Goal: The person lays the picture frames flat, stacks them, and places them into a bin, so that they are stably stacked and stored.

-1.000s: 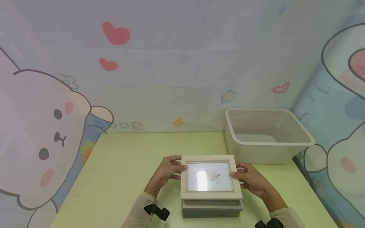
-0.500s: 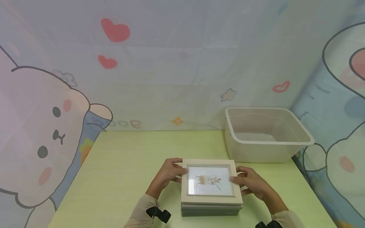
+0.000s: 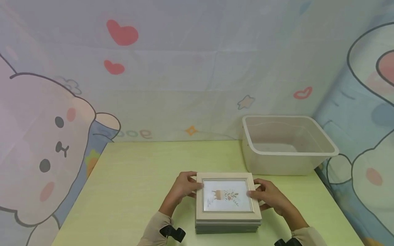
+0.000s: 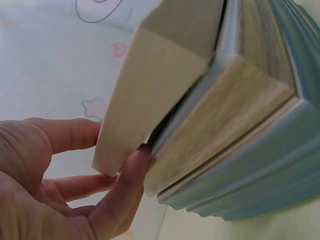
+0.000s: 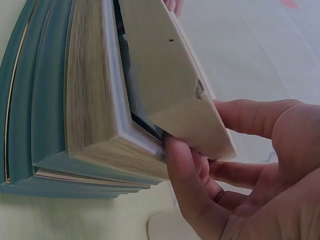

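Note:
A cream picture frame with a pale print of a vase and leaves lies face up on top of a stack of frames. My left hand pinches its left side near the far corner, thumb over the front edge. On the right side my right hand grips it the same way. In the left wrist view, fingers of the left hand reach under the cream frame, where a narrow dark gap shows. Beneath it come a wood-grain frame and several teal frames.
An off-white plastic tub stands behind and to the right of the stack, with nothing seen inside. The light green table meets a cartoon-printed backdrop at its far edge and right side.
The cream frame has come down and slightly nearer onto the stack, hiding the frame edges seen below it before. The glare on its glass has gone. Both hands keep hold of it.

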Demonstrator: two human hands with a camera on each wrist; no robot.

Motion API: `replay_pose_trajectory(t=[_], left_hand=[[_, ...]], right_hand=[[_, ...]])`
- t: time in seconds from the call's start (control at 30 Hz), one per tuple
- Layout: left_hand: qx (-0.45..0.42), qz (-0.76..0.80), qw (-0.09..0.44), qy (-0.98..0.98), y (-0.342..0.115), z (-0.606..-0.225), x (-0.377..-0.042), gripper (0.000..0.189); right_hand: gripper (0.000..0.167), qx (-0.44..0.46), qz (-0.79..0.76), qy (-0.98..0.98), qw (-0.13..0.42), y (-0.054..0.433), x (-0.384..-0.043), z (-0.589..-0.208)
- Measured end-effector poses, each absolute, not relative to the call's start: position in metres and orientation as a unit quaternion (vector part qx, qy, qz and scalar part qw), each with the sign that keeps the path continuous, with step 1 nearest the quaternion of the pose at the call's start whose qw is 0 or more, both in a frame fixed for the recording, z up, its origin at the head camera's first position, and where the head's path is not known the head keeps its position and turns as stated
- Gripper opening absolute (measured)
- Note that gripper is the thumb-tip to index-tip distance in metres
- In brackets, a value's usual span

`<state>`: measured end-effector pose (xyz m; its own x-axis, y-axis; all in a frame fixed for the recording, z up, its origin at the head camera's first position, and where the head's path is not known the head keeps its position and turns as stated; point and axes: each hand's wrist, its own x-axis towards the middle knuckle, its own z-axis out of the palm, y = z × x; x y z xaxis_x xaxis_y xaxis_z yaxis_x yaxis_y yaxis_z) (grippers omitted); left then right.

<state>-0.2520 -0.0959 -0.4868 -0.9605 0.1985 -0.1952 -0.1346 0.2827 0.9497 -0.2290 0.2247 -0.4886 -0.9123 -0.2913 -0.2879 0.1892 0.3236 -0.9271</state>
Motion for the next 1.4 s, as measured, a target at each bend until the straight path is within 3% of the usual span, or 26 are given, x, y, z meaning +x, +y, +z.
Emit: replay_pose_trajectory(t=[0.2,0.57,0.87,1.17,1.4], left_hand=[[0.019,0.572,0.125,0.81,-0.099,-0.49,-0.253,0.059],[0.014,0.583,0.12,0.804,-0.098,-0.494,-0.251,0.058],[0.002,0.587,0.103,0.803,-0.097,-0.503,-0.247,0.059],[0.043,0.553,0.025,0.832,-0.089,-0.517,-0.24,0.053],[0.105,0.444,-0.034,0.889,-0.08,-0.507,-0.226,0.051]], right_hand=[[0.062,-0.017,-0.56,0.807,0.189,0.22,-0.23,-0.488],[0.052,0.006,-0.535,0.83,0.155,0.22,-0.228,-0.494],[0.052,0.017,-0.549,0.82,0.159,0.221,-0.226,-0.497],[0.052,0.025,-0.545,0.825,0.149,0.221,-0.225,-0.499],[0.059,0.017,-0.539,0.828,0.152,0.226,-0.222,-0.494]])
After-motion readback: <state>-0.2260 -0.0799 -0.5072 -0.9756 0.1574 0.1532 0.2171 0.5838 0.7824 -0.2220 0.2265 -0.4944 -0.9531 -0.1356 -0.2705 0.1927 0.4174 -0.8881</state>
